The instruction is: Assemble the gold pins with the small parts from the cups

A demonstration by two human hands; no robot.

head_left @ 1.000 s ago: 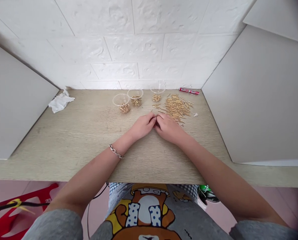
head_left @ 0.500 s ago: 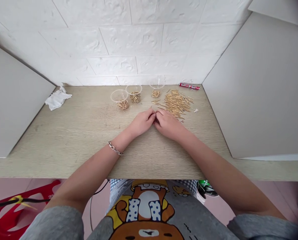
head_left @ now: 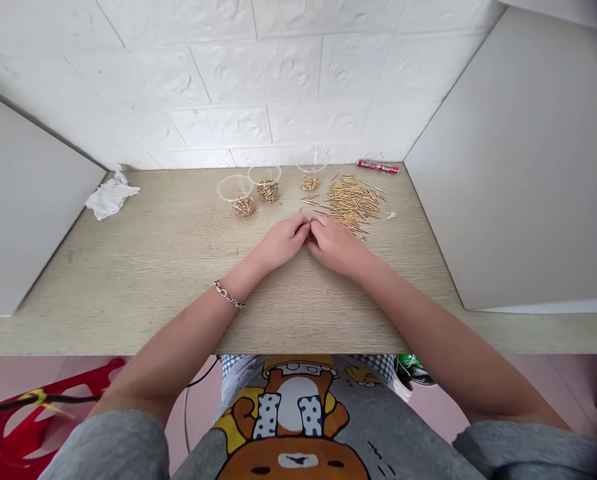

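My left hand [head_left: 284, 241] and my right hand [head_left: 335, 244] meet at the middle of the desk, fingertips pinched together. Whatever sits between the fingers is too small and hidden to make out. Just beyond my right hand lies a pile of thin gold-coloured metal pins [head_left: 351, 199], with a few strays at its left side. Behind my left hand stand three clear plastic cups holding small gold pieces: a left cup [head_left: 235, 189], a middle cup [head_left: 265, 176] with a darker fill, and a right cup [head_left: 312, 164] with less in it.
A red wrapped roll [head_left: 377, 167] lies against the white brick wall [head_left: 218, 127]. Crumpled white tissue [head_left: 111, 196] rests at the far left. Grey panels [head_left: 523, 167] bound the wooden desk [head_left: 153, 267] on both sides. A red plastic stool [head_left: 28, 427] stands below left.
The whole view has shifted slightly. Both hands stay together in the same place on the desk, with only small finger movement; cups and pins look the same.
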